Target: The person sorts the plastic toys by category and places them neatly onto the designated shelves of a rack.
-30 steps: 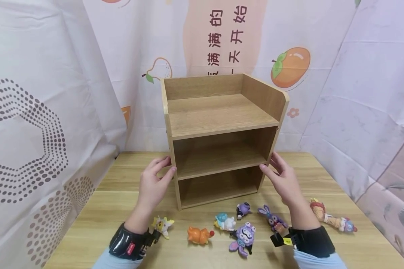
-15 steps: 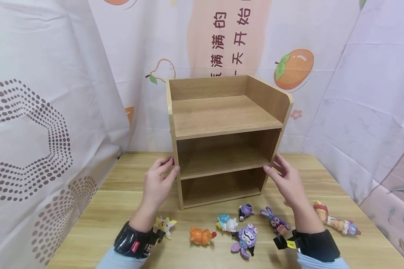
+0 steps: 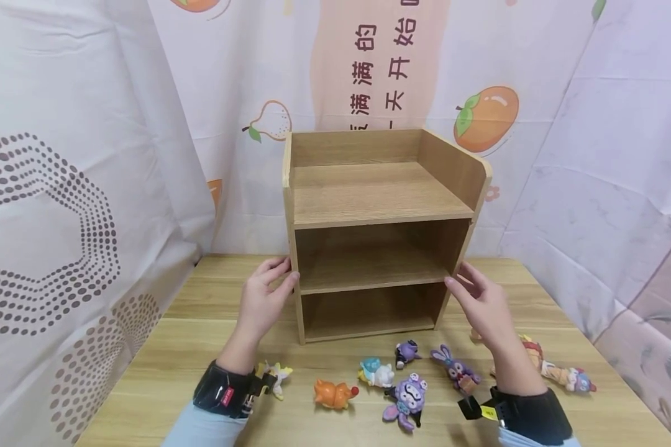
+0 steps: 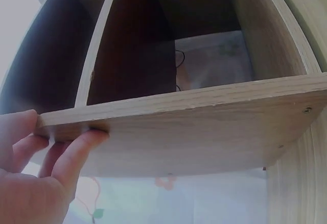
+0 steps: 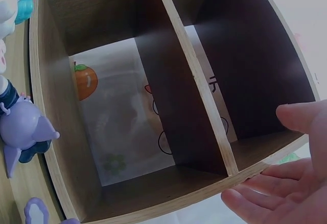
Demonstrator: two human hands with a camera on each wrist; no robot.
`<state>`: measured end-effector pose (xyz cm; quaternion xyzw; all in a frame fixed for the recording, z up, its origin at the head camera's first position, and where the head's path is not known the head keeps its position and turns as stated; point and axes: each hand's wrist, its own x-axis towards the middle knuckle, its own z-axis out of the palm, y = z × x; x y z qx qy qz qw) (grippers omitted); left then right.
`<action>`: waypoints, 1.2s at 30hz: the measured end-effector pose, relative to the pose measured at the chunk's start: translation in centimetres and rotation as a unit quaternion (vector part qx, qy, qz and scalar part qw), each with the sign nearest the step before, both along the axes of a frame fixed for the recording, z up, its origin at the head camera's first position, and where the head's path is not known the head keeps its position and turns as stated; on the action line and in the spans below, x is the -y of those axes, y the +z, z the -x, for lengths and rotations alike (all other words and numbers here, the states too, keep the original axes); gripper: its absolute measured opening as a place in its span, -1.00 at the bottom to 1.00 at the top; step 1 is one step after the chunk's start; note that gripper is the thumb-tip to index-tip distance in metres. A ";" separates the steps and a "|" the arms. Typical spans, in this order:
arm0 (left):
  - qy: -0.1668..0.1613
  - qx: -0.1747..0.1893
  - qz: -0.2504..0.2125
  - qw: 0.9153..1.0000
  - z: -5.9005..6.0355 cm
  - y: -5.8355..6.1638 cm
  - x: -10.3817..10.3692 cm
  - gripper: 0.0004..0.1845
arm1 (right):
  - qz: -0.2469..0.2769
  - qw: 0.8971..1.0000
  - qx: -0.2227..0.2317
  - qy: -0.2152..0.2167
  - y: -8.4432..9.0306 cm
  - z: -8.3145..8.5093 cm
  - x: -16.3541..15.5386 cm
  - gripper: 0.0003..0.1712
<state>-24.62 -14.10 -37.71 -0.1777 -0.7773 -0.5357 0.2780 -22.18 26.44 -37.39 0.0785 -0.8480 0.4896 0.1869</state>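
Note:
A wooden three-level shelf unit (image 3: 380,192) stands on the table between my hands, its front slightly angled. My left hand (image 3: 264,301) grips its left side panel, thumb at the front edge and fingers round the outside. My right hand (image 3: 486,304) holds the opposite side at about the middle board's height. In the left wrist view, the fingertips (image 4: 92,134) press on the side panel (image 4: 189,137). The right wrist view shows the thumb (image 5: 296,117) by the front edge, with the other fingers outside the panel. Part of the back is open to the curtain behind.
Several small toy figures lie in front of the shelf, among them an orange figure (image 3: 332,394), a purple rabbit (image 3: 455,369) and a yellow-white figure (image 3: 279,375). More figures (image 3: 570,377) lie right of my right forearm. A printed curtain (image 3: 240,74) hangs behind the wooden table (image 3: 173,347).
The shelf has turned a little between my hands, its right front corner coming nearer and its left corner going back. Both hands keep their hold. The head view has shifted slightly.

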 end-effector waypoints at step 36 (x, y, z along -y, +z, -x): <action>-0.030 0.113 -0.051 0.992 4.1 0.1 0.3 -0.58 | -0.094 0.994 -0.036 -0.038 0.7 -0.8 0.4 -0.32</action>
